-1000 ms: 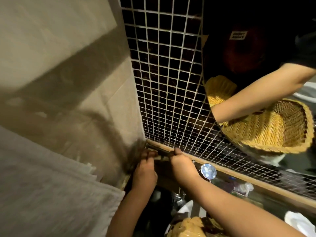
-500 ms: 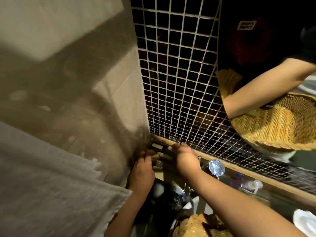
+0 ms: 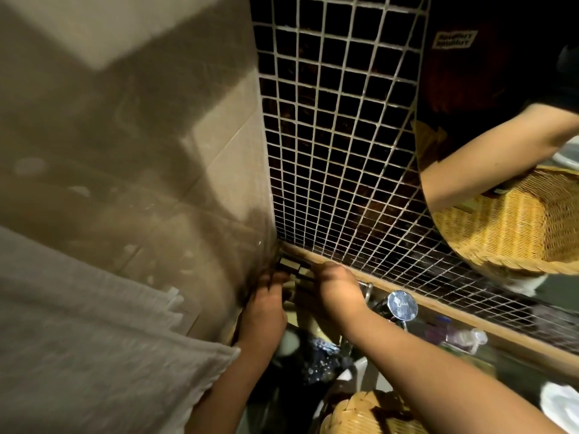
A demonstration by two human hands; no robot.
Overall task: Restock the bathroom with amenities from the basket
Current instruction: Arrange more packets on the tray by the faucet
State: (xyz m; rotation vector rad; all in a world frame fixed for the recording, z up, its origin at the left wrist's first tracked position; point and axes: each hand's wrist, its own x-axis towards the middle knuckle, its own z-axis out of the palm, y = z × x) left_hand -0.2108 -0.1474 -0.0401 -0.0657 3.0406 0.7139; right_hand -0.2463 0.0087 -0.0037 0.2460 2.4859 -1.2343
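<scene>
- Both hands work in the corner where the beige wall [image 3: 141,126] meets the dark mosaic tile wall [image 3: 329,136], at the level of a wooden ledge [image 3: 438,308] running along the foot of the tiles.
- Small flat amenity packets [image 3: 293,267], pale tops with dark sides, sit packed together right in that corner on the ledge.
- Left hand [image 3: 261,305]: fingers reach up to the packets from below, tips touching or just beside them; the grip is blurred, so I cannot tell whether it holds anything.
- Right hand [image 3: 336,288]: curled over the packets from the right side, fingertips on them; whether it pinches one I cannot tell.
- Wicker basket [image 3: 366,415]: at the bottom edge, under the right forearm, well apart from the packets.
- A mirror [image 3: 501,151] on the tiles reflects a basket and a bare arm.
- A chrome tap knob [image 3: 402,304] stands just right of the right wrist, below the ledge.
- A pale towel [image 3: 94,355] fills the lower left.
</scene>
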